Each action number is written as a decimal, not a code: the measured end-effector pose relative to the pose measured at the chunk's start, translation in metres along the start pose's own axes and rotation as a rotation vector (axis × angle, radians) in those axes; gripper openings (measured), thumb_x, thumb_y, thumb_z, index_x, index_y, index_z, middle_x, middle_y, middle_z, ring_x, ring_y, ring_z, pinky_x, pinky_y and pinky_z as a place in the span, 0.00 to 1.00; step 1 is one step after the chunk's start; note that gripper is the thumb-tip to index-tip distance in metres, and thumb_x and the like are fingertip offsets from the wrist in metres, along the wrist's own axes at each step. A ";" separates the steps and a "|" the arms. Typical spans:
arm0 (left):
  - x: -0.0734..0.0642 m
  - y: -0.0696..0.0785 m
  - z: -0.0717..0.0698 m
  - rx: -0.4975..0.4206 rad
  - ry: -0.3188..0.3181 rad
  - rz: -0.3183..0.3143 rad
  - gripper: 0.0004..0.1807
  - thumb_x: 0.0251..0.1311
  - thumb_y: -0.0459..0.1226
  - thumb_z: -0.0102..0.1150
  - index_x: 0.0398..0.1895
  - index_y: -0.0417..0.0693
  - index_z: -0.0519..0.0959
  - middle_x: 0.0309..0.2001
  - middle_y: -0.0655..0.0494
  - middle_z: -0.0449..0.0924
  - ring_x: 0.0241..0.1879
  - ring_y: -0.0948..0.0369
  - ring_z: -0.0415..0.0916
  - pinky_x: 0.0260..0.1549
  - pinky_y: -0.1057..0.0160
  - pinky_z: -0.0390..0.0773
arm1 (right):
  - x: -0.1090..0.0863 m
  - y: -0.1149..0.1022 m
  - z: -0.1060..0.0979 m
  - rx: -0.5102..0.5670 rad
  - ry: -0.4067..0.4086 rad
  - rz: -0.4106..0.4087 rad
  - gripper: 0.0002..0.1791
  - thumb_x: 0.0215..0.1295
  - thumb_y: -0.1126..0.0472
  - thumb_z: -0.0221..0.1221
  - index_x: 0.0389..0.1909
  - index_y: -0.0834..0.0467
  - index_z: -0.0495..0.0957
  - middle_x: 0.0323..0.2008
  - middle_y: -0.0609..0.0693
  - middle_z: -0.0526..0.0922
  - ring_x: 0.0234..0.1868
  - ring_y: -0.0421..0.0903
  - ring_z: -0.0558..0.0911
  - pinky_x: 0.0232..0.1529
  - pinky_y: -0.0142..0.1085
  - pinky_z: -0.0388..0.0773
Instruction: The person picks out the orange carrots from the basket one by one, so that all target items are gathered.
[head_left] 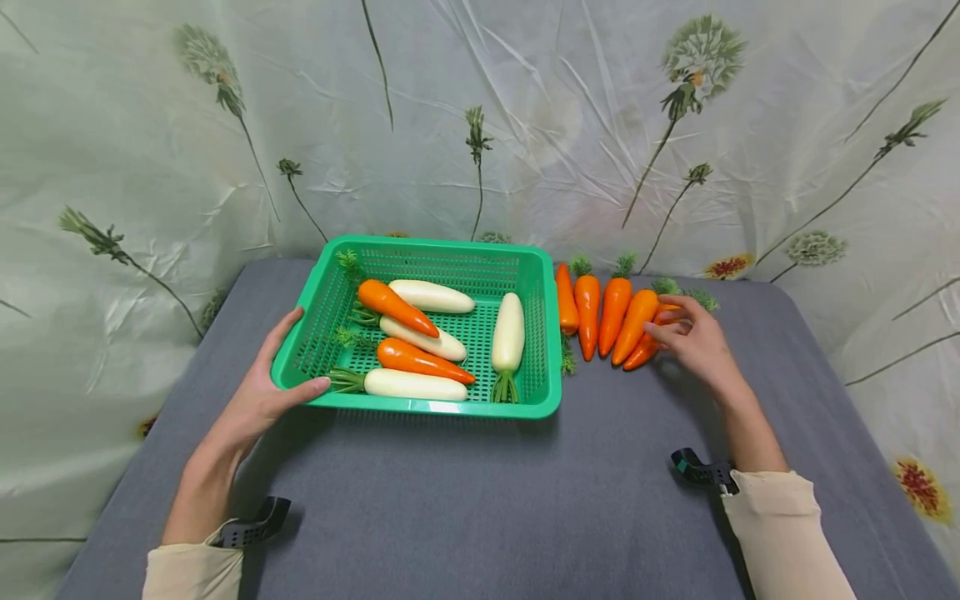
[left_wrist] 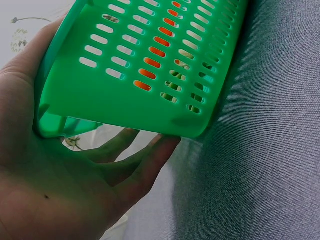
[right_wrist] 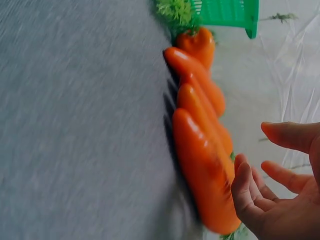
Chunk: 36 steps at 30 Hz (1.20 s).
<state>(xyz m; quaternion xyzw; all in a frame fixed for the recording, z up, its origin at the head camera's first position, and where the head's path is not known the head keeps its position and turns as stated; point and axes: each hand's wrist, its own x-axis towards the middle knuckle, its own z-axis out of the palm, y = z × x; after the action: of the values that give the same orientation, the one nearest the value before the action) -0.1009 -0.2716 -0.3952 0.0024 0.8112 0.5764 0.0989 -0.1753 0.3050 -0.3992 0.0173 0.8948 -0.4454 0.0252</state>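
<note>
A green perforated plastic basket [head_left: 450, 407] stands at the middle left, holding two orange carrots [head_left: 397, 308] and several white radishes [head_left: 510, 329] with green stems. My left hand [head_left: 258, 400] grips its left end, thumb over the near rim. The left wrist view shows the fingers under the basket's end wall [left_wrist: 75, 100]. Right of the basket, several carrots [head_left: 617, 304] lie side by side with leafy tops pointing away. My right hand [head_left: 697, 342] hovers at the rightmost carrot [head_left: 641, 353]. In the right wrist view its thumb and fingers are spread apart beside the nearest carrot [right_wrist: 200, 160], holding nothing.
A grey cloth [head_left: 480, 500] covers the table. Behind it hangs a pale curtain [head_left: 480, 125] printed with flowers, reaching down to the table's back edge. Each wrist wears a black strap mount [head_left: 255, 525]. The carrot row lies close against the basket's right side.
</note>
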 end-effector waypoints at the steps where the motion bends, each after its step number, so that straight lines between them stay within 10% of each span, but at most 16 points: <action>1: 0.000 0.000 0.000 0.000 0.000 0.000 0.56 0.68 0.38 0.66 0.83 0.83 0.37 0.83 0.40 0.40 0.69 0.56 0.61 0.50 0.79 0.70 | 0.000 -0.003 0.001 -0.011 0.001 -0.008 0.37 0.75 0.52 0.62 0.78 0.62 0.62 0.62 0.68 0.74 0.38 0.26 0.77 0.39 0.32 0.83; 36: 0.001 -0.002 0.000 -0.006 0.006 0.013 0.57 0.68 0.36 0.66 0.83 0.82 0.38 0.83 0.40 0.40 0.68 0.57 0.61 0.51 0.79 0.70 | 0.005 -0.100 0.065 0.248 -0.148 -0.351 0.18 0.73 0.65 0.63 0.61 0.65 0.79 0.54 0.62 0.83 0.48 0.39 0.81 0.49 0.28 0.81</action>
<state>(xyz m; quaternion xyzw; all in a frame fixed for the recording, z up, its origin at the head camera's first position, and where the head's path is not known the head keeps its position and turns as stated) -0.1012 -0.2721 -0.3969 0.0057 0.8098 0.5793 0.0929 -0.1834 0.1928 -0.3589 -0.1685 0.8183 -0.5495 0.0104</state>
